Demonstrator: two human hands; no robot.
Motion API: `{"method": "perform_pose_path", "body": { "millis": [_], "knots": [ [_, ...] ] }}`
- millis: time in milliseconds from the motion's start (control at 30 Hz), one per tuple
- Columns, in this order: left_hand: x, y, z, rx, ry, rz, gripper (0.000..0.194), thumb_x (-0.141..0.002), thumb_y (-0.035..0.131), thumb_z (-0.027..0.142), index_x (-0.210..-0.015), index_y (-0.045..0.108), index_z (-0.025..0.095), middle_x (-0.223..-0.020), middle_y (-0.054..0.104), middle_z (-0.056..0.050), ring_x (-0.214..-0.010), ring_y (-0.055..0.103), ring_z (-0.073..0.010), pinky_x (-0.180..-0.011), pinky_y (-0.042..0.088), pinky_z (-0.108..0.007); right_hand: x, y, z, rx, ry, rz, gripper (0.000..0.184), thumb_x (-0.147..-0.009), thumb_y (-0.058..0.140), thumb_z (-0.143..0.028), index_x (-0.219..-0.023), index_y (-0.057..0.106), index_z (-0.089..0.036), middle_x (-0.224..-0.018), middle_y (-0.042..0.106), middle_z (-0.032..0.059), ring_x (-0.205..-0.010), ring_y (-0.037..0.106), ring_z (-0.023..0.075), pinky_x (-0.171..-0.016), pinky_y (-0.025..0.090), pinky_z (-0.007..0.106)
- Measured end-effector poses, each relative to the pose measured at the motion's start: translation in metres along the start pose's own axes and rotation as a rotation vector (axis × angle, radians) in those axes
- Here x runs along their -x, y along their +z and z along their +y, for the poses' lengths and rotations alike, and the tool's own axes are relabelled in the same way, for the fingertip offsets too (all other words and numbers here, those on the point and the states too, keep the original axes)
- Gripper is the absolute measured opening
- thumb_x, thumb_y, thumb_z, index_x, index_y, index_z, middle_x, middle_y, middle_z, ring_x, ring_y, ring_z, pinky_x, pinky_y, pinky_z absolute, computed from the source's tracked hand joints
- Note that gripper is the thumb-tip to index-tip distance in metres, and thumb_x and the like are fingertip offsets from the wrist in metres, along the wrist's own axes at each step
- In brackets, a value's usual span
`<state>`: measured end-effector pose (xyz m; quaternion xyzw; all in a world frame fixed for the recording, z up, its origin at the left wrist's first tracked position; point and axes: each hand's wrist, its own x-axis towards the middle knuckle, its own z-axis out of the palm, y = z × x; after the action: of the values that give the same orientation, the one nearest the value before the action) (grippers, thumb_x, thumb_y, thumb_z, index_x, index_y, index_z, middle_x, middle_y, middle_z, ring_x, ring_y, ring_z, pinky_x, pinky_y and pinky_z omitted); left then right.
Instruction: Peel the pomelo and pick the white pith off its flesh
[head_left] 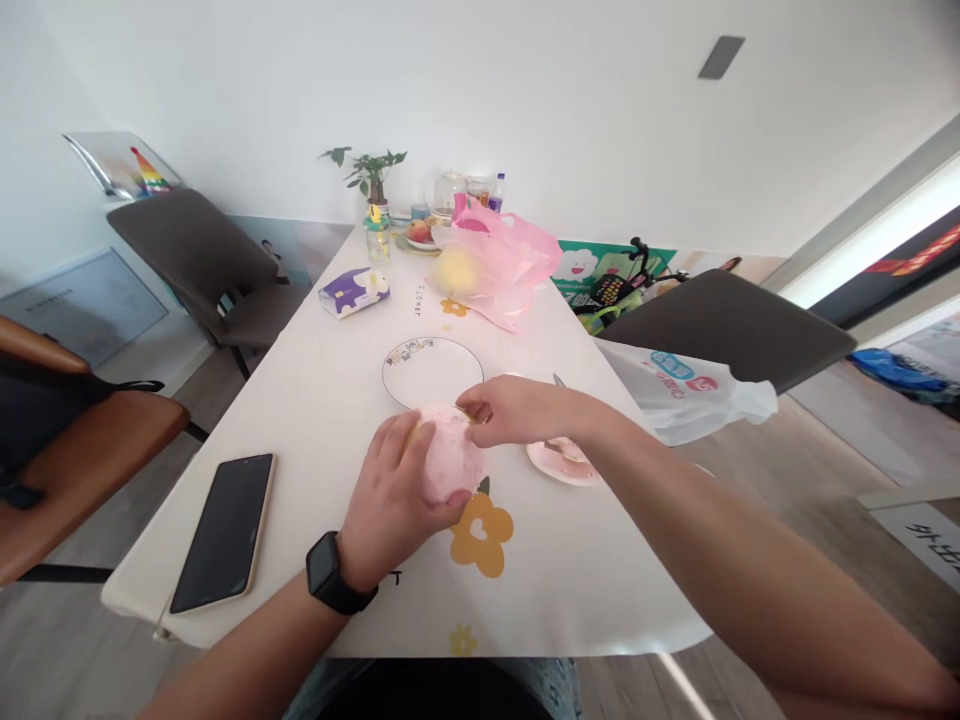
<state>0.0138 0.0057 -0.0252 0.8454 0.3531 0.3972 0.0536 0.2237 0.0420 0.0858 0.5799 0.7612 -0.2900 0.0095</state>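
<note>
Pink-wrapped fruit sits in left hand, right hand touching its top.

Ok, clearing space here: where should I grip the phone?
Pinch the phone by its long edges, coming from above at its near end, from your left. It lies flat, screen up, slanted near the table edge, so the thin sides are the surest hold. Your left hand holds the pink round thing, so free it first.

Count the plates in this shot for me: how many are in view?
3. A white plate with a printed rim lies mid-table; a small plate with pink pieces on it sits to its right; a fruit plate stands at the far end. The pink plastic bag may hide another.
</note>
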Motion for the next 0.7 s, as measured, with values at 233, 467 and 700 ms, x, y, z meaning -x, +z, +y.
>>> {"method": "perform_pose_path", "body": {
  "millis": [233,467,700],
  "knots": [
    [0.0,0.005,0.001,0.006,0.023,-0.008,0.067,-0.075,0.075,0.033,-0.132,0.045,0.015,-0.137,0.052,-0.019,-0.13,0.047,-0.0399,-0.108,0.044,-0.057,-0.013,-0.004,0.003,0.206,-0.047,-0.081,0.011,-0.072,0.061,-0.029,-0.075,0.052,-0.022,-0.068,0.058,-0.0008,-0.058,0.047,0.0145,-0.053,0.025,0.031],
    [0.001,0.007,0.001,0.02,0.014,0.025,0.068,-0.074,0.075,0.031,-0.133,0.044,0.015,-0.136,0.052,-0.02,-0.13,0.047,-0.04,-0.108,0.044,-0.057,-0.015,0.007,0.004,0.197,-0.022,0.047,0.01,-0.079,0.054,-0.02,-0.087,0.061,-0.022,-0.081,0.067,0.0042,-0.075,0.057,0.0195,-0.058,0.032,0.03],
    [0.003,0.003,-0.007,0.05,0.007,0.053,0.068,-0.075,0.075,0.033,-0.133,0.043,0.016,-0.135,0.051,-0.019,-0.127,0.05,-0.0373,-0.108,0.046,-0.056,-0.007,0.009,0.007,0.039,-0.048,0.025,0.024,-0.081,0.056,-0.025,-0.102,0.069,-0.022,-0.092,0.072,0.0045,-0.079,0.062,0.0202,-0.061,0.039,0.028]
  ]
}}
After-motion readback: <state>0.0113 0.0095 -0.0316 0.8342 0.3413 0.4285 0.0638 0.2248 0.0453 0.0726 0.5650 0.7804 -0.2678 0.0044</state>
